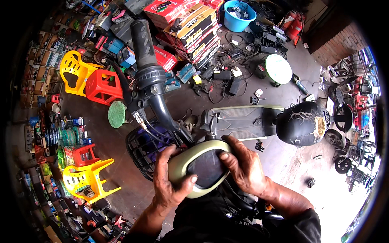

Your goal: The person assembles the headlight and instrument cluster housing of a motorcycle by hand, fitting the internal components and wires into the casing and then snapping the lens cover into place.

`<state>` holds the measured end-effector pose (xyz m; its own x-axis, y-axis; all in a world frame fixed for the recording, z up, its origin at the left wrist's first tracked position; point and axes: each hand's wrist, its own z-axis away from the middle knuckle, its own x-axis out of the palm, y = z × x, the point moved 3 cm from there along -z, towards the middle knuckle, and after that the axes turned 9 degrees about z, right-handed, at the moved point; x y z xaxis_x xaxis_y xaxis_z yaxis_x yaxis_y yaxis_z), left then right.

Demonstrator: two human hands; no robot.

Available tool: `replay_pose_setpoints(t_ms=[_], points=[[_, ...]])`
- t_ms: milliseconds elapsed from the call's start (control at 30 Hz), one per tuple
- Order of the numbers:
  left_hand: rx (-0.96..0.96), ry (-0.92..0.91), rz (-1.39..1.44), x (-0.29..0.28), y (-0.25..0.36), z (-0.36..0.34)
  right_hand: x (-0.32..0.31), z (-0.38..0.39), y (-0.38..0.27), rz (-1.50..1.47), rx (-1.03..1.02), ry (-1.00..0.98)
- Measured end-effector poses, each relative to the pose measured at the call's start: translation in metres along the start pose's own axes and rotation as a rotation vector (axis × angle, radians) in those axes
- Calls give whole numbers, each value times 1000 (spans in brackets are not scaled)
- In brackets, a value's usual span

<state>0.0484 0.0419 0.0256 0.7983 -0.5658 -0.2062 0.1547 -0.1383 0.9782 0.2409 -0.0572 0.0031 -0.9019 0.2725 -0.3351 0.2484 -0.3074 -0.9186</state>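
Both my hands grip a rounded olive-green housing with a dark oval display (206,169), at the middle of an electric scooter's handlebar. My left hand (171,182) wraps its left side, thumb on the lower rim. On the right side, my right hand (246,168) has its thumb against the display's edge and its fingers over the top rim. Beyond the housing, the black handlebar (156,99) rises to a ribbed grip (142,42) with a brake lever and cables. A black wire basket (142,148) hangs to the left. Cables below the housing are partly hidden.
Ahead lie the scooter's footboard (243,122) and a cracked black seat (302,123). Yellow chairs (87,178) and a red stool (104,86) stand left. Stacked boxes (194,32), a blue tub (239,18) and loose chargers and cables (227,77) occupy the far floor.
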Motion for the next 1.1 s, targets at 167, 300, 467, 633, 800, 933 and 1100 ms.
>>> replay_pose_setpoints(t_ms=[167,300,467,633,800,933,1100], points=[[48,-188,-164,-8,-2,-12,2,-3,11,-96,-67,21],[-41,-254,-188,-7,4,-23,3,-3,13,-107,-66,3],[-41,-354,-196,-2,15,-38,2,-2,12,-89,-106,26],[-23,-343,-266,-3,16,-38,-1,-5,11,-17,-24,-147],[8,-334,-268,5,15,-38,-9,-12,18,125,28,-319],[31,-339,-238,8,12,-41,6,-9,31,-35,-24,-183],[40,-391,-219,-1,15,-51,28,0,27,-118,20,-27]])
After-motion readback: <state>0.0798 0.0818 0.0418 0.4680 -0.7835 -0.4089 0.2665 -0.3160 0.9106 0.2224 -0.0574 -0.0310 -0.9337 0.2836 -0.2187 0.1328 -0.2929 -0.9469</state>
